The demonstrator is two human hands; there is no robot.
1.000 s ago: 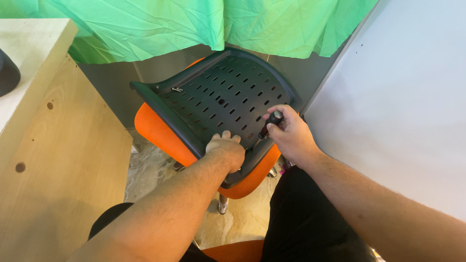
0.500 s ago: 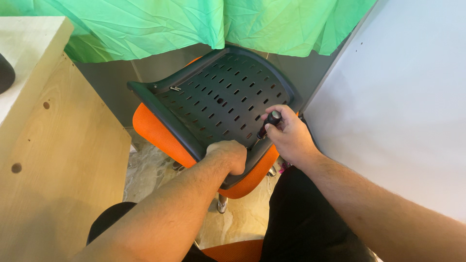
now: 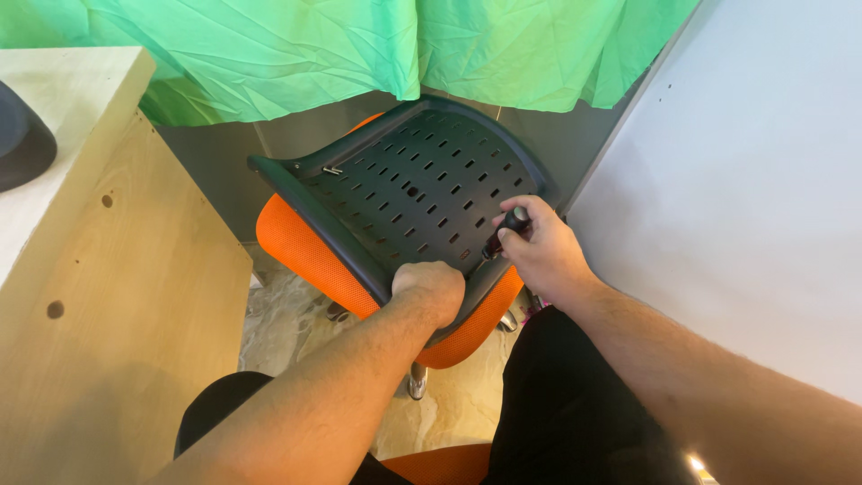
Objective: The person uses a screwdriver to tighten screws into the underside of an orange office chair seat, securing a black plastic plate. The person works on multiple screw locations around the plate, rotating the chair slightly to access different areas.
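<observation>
1. Dark rounded object [image 3: 22, 135]: far left edge, resting on top of the pale wooden surface [image 3: 63, 81]; only part in view.

2. Wooden side panel [image 3: 117, 314]: light plywood, below the surface, with 2 small round holes showing.

3. Green cloth [image 3: 359, 45]: crumpled sheet hanging across the back, above the chair.

4. Black perforated chair panel [image 3: 413, 193]: plastic, curved, covered in rows of small slots, lying tilted on the orange seat cushion [image 3: 301, 256]. A small metal screw [image 3: 332, 170] sits near its upper left rim.

5. Left hand [image 3: 431, 289]: fingers curled together and clamped on the near edge of the panel, knuckles up; fingertips hidden under the rim.

6. Screwdriver [image 3: 503, 232]: dark handle with a reddish band, tip down against the panel's lower right part, just right of the left hand.

7. Right hand [image 3: 539, 251]: fingers wrapped tight round the screwdriver handle, thumb on top.

8. Black trousers [image 3: 575, 413]: the person's legs, below both hands.

9. Stone-patterned floor [image 3: 287, 323]: visible beneath the chair, with the metal chair base [image 3: 417, 384] showing.

10. White wall panel [image 3: 745, 198]: plain, far right, close beside the chair.
</observation>
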